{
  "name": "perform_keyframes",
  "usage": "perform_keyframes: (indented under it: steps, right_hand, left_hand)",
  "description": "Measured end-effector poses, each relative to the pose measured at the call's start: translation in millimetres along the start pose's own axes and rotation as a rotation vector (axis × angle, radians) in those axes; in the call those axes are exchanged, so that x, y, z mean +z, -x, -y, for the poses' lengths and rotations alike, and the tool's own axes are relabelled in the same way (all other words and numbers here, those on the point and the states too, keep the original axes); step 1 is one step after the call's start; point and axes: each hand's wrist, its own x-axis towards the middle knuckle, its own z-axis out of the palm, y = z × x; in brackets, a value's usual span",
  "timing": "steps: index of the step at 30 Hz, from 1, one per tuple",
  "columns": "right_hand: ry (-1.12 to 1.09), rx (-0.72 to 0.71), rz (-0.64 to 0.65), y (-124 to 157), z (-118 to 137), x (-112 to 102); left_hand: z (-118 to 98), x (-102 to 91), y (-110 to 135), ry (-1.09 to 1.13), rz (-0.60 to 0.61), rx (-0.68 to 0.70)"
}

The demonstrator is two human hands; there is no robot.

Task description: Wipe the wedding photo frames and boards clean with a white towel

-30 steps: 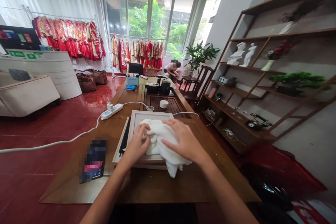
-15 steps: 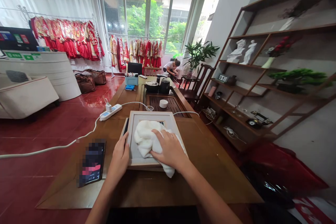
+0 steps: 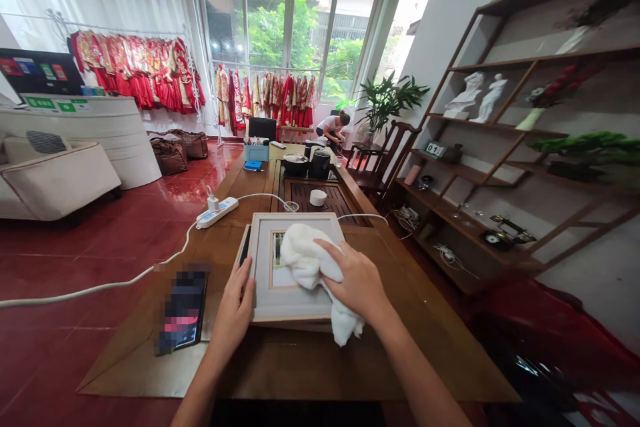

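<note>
A picture frame [image 3: 262, 263] with a pale wood rim and a grey mat lies on the brown table. Beneath it another framed piece pokes out on the left, with a dark strip showing. My left hand [image 3: 235, 300] grips the left edge of the frame, fingers along its side. Bunched under my right hand [image 3: 359, 280] is a white cloth [image 3: 306, 253], pressed on the right half of the frame. Its loose end hangs past the frame's near right corner. The cloth covers much of the small picture inside the mat.
Left of the frame lies a phone [image 3: 186, 310]. A power strip [image 3: 217, 213] and its white cable run behind it. Farther back are a white cup [image 3: 318, 197], a black kettle [image 3: 320, 163] and a blue box [image 3: 257, 149]. A person [image 3: 334, 128] bends down near the window.
My right hand has slid the cloth to the right across the frame, uncovering the left part of the picture. My left hand stays at the frame's left edge.
</note>
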Motion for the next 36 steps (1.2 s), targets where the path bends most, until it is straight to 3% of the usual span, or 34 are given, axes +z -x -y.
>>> perform_keyframes:
  steps: [5, 9, 16, 20, 25, 28, 31, 36]
  right_hand:
    - [0.156, 0.067, -0.083, 0, -26, -14]
    - [0.144, 0.009, -0.020, 0, -31, -11]
    - [0.141, -0.042, 0.018, -15, -6, 8]
    - [0.166, -0.080, 0.129, -32, 13, 15]
    - [-0.047, -0.328, 0.222, -37, 41, 14]
    - [-0.064, -0.425, 0.241, -36, 47, 12]
    - [0.026, -0.386, 0.226, -40, 35, 10]
    - [0.156, -0.154, 0.150, -55, -1, 6]
  left_hand:
    - [-6, -0.3, 1, 0.034, -0.017, -0.009]
    - [-8, -1.0, 0, 0.050, -0.020, -0.028]
    - [-11, -2.7, -1, 0.067, -0.013, -0.026]
    - [-13, -2.4, -1, 0.065, 0.008, -0.027]
    - [-12, -2.1, -1, 0.033, 0.016, -0.014]
    - [-10, -3.4, 0, 0.031, 0.027, 0.000]
    - [-9, -4.4, 1, 0.035, 0.038, -0.002]
    - [-10, -4.1, 0, 0.026, 0.033, -0.010]
